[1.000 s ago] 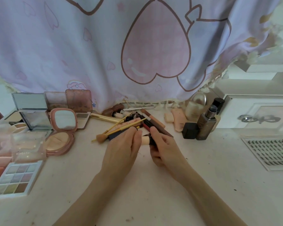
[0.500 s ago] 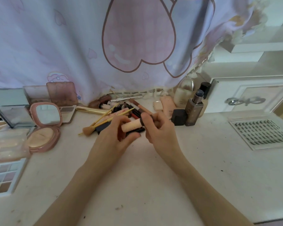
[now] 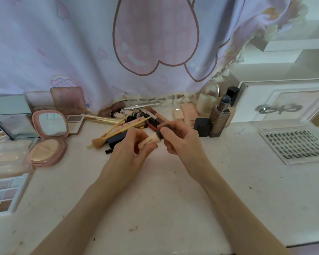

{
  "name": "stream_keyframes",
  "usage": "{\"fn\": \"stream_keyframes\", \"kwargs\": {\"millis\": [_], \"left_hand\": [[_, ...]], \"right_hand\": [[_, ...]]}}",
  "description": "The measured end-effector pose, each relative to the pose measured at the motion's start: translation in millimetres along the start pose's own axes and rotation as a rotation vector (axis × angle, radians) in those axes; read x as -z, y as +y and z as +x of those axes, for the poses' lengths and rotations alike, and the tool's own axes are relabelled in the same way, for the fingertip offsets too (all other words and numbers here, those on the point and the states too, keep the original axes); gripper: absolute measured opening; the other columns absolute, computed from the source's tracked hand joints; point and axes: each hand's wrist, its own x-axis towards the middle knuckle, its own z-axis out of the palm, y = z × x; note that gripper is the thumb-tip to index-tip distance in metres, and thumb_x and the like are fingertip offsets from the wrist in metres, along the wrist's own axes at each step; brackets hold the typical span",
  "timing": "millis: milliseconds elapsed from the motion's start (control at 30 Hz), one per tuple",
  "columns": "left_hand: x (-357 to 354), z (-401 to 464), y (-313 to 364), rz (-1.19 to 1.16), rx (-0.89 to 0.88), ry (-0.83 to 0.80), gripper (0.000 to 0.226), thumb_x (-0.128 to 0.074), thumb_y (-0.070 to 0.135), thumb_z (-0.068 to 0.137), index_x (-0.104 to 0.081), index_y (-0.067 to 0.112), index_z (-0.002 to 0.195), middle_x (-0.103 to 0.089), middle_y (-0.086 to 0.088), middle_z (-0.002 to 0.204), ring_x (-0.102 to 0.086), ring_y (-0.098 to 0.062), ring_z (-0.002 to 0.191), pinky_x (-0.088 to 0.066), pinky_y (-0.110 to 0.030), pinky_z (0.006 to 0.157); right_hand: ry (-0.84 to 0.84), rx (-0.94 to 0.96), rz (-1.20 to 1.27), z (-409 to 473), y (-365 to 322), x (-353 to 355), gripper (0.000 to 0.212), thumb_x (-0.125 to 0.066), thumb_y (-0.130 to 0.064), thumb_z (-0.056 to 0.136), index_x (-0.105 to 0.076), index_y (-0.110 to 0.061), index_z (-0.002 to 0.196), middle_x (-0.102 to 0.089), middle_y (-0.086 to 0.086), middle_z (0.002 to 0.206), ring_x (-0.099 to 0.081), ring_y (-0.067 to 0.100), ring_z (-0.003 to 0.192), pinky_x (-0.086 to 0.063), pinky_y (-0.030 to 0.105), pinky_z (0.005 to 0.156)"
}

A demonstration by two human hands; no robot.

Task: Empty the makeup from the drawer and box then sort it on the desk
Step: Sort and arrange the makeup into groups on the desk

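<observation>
Landmark: I take the small beige tube (image 3: 149,141), held above the desk (image 3: 173,208) at centre frame, as reference for every position below.
Eyeshadow palette (image 3: 3,196): far left of the tube and nearer to me, flat on the desk, cut by the frame edge.
Mirrored boxes (image 3: 11,116): far left of the tube, standing at the back by the curtain (image 3: 99,43).
Pink compact (image 3: 49,138): left of the tube, lid raised, mirror facing me, powder pan exposed.
Brush pile (image 3: 118,129): just left of and behind the tube; yellow-handled brushes lie crossed over pencils and lipsticks.
Left hand (image 3: 126,155): I read its fingers and thumb as curled round the beige body of the tube, clamped on it from the left.
Tube: tilted, dark cap (image 3: 159,134) toward the upper right; clear of the desk surface.
Right hand (image 3: 180,139): its fingers pinch the dark cap end. Whether the cap is seated or loosened I cannot tell; the fingers cover the joint.
Dark cube (image 3: 202,127): just right of and behind the tube, standing on the desk.
Bottles (image 3: 219,118): right of the tube, upright, touching or nearly touching the cube.
Lash tray (image 3: 295,146): well right of the tube, flat on the desk.
White drawer unit (image 3: 284,102): far right of the tube, at the back.
</observation>
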Motion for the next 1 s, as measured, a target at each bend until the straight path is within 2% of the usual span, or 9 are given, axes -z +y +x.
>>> {"fn": "stream_keyframes", "kwargs": {"millis": [100, 200, 300, 400, 567, 667, 767, 900, 1000], "left_hand": [[0.0, 1.0, -2.1, 0.025, -0.006, -0.063, 0.003, -0.043, 0.040, 0.088, -0.041, 0.041, 0.086, -0.056, 0.011, 0.075, -0.053, -0.002, 0.068, -0.038, -0.012, 0.061], [0.6, 2.2, -2.8, 0.001, -0.010, -0.075, 0.017, -0.055, 0.032, 0.086, -0.041, 0.042, 0.086, -0.055, 0.015, 0.074, -0.053, -0.001, 0.074, -0.039, -0.011, 0.062], [2.2, 1.9, -3.6, -0.039, -0.003, -0.067, 0.016, -0.056, 0.039, 0.081, -0.041, 0.039, 0.085, -0.057, 0.016, 0.079, -0.054, 0.001, 0.080, -0.041, -0.013, 0.064], [1.5, 1.8, -6.7, -0.020, 0.022, -0.085, 0.013, -0.039, 0.051, 0.080, -0.041, 0.039, 0.084, -0.055, 0.011, 0.071, -0.053, -0.002, 0.071, -0.039, -0.016, 0.059], [4.5, 3.8, -10.9, -0.033, 0.066, 0.027, 0.017, -0.040, 0.029, 0.095, -0.044, 0.036, 0.080, -0.051, 0.008, 0.062, -0.049, -0.001, 0.057, -0.035, -0.015, 0.053], [3.0, 4.2, -9.6, -0.017, 0.091, -0.025, 0.016, -0.038, 0.030, 0.095, -0.042, 0.036, 0.080, -0.049, 0.008, 0.064, -0.047, -0.001, 0.057, -0.033, -0.019, 0.052], [1.5, 3.9, -8.6, 0.011, 0.099, -0.091, 0.013, -0.037, 0.032, 0.095, -0.040, 0.037, 0.084, -0.048, 0.010, 0.068, -0.046, 0.001, 0.058, -0.032, -0.018, 0.052], [4.2, 3.3, -12.1, -0.006, 0.068, -0.096, 0.010, -0.043, 0.033, 0.093, -0.039, 0.042, 0.094, -0.052, 0.010, 0.078, -0.049, -0.001, 0.066, -0.035, -0.015, 0.056], [3.7, 2.0, -14.4, 0.028, 0.045, -0.146, 0.013, -0.046, 0.036, 0.091, -0.041, 0.039, 0.103, -0.056, 0.008, 0.089, -0.054, -0.006, 0.078, -0.040, -0.017, 0.064]], "right_hand": [[0.005, 0.078, -0.189, 1.8, 2.9, 1.3, 0.023, -0.053, -0.004, 0.087, -0.060, -0.024, 0.080, -0.053, -0.012, 0.080, -0.048, 0.000, 0.055, -0.037, 0.014, 0.054], [0.012, 0.072, -0.209, 4.1, 4.7, 3.0, 0.014, -0.056, -0.014, 0.089, -0.060, -0.024, 0.080, -0.053, -0.015, 0.072, -0.048, 0.001, 0.054, -0.035, 0.017, 0.055], [0.029, 0.019, -0.212, 5.3, 8.1, 3.8, 0.011, -0.062, -0.028, 0.086, -0.059, -0.020, 0.078, -0.052, -0.008, 0.059, -0.041, 0.004, 0.048, -0.032, 0.021, 0.051], [0.033, 0.028, -0.156, 5.7, 9.0, 3.0, 0.005, -0.062, -0.018, 0.087, -0.057, -0.016, 0.085, -0.053, -0.002, 0.066, -0.043, 0.003, 0.051, -0.034, 0.018, 0.051], [-0.065, 0.078, -0.031, 6.6, 5.1, 6.6, 0.023, -0.050, 0.001, 0.092, -0.053, -0.008, 0.113, -0.061, 0.002, 0.087, -0.054, -0.001, 0.067, -0.043, 0.012, 0.057], [-0.071, 0.093, -0.050, 5.3, 4.8, 3.3, 0.013, -0.056, -0.004, 0.089, -0.060, -0.013, 0.098, -0.055, -0.008, 0.069, -0.050, -0.003, 0.056, -0.039, 0.012, 0.055], [0.014, 0.084, -0.066, 5.7, 5.7, 3.0, 0.006, -0.062, -0.008, 0.086, -0.062, -0.012, 0.091, -0.058, -0.009, 0.068, -0.052, -0.005, 0.055, -0.040, 0.009, 0.054], [0.066, 0.125, -0.059, 6.2, 0.9, 9.0, 0.021, -0.060, -0.003, 0.087, -0.062, -0.022, 0.096, -0.062, -0.011, 0.082, -0.057, -0.008, 0.069, -0.046, 0.010, 0.068], [0.094, 0.124, -0.079, 7.3, 1.1, 13.9, 0.032, -0.059, -0.005, 0.087, -0.061, -0.034, 0.100, -0.063, -0.017, 0.089, -0.058, -0.001, 0.085, -0.049, 0.021, 0.084]]}}
